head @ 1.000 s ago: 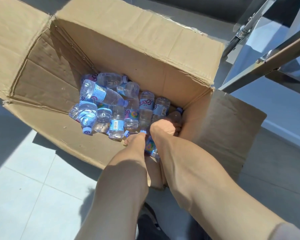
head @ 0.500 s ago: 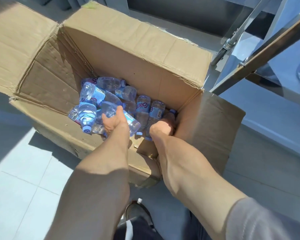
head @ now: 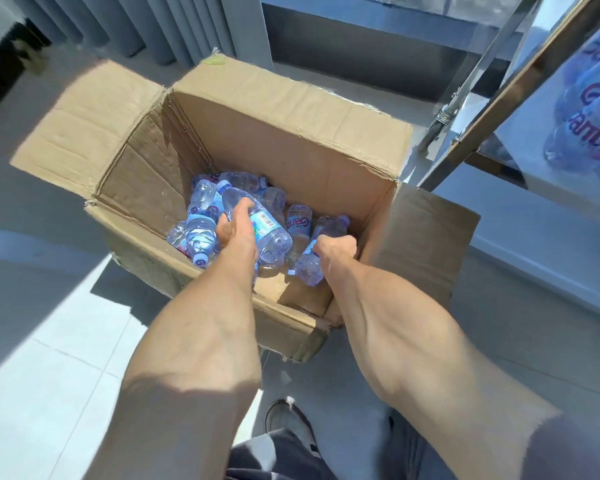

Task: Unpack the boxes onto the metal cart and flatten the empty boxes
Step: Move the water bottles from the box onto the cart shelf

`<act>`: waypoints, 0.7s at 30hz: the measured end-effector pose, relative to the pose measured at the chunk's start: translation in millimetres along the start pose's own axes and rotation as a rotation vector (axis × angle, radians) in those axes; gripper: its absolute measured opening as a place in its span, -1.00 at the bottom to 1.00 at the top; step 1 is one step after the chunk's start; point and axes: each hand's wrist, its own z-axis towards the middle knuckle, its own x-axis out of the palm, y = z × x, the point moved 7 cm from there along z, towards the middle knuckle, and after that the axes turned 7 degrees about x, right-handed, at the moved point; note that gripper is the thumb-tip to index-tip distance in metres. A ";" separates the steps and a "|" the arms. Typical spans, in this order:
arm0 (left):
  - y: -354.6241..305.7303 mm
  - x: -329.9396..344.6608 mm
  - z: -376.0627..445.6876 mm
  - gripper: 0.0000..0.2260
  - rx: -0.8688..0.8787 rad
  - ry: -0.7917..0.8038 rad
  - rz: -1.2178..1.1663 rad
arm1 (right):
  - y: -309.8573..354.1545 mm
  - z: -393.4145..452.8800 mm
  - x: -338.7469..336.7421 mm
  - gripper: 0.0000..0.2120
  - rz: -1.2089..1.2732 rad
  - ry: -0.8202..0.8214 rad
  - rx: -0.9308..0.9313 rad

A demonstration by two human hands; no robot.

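Note:
An open cardboard box (head: 291, 109) stands on the floor with its flaps spread. Several small clear water bottles with blue caps lie in a heap (head: 300, 220) at its bottom. My left hand (head: 238, 233) is closed around one bottle (head: 257, 223), raised a little above the heap. My right hand (head: 336, 249) grips another bottle (head: 309, 268) near the box's right wall, cap pointing down and left. The metal cart (head: 520, 98) rises at the upper right, with bottles (head: 589, 109) lying on its shelf.
Pale floor tiles (head: 49, 358) lie to the left, part in sun. Grey vertical slats (head: 146, 26) stand behind the box. The cart's slanted leg (head: 465, 88) is close to the box's right flap (head: 426, 244). My shoe (head: 288, 424) shows below.
Both hands have taken bottles and lifted them off the heap. The left hand rose with its bottle; the right pulled one up from the box's right corner. The view tilted up.

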 end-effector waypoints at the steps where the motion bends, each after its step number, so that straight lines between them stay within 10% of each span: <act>1: -4.4 -4.8 -14.8 -0.17 0.009 0.038 -0.007 | -1.3 -7.9 -1.5 -0.62 0.032 0.038 0.017; 5: -27.0 -16.5 -67.1 -0.62 0.052 0.139 -0.099 | -4.7 -34.5 3.4 -0.62 0.386 0.332 0.036; 11: -50.9 -39.1 -123.7 -0.77 0.050 0.357 -0.498 | 5.9 -90.4 -26.4 -0.81 0.690 0.636 -0.097; 14: -63.8 -57.4 -173.0 -0.77 0.130 0.446 -0.596 | -2.4 -130.6 -67.1 -0.90 0.789 0.798 -0.128; 18: -57.7 -69.9 -254.9 -0.68 0.139 0.502 -0.502 | -28.8 -155.3 -133.5 -0.46 0.910 0.812 -0.168; 21: -48.0 -63.0 -331.1 -0.60 0.217 0.677 -0.370 | -53.3 -176.1 -182.2 -0.71 0.979 0.844 -0.218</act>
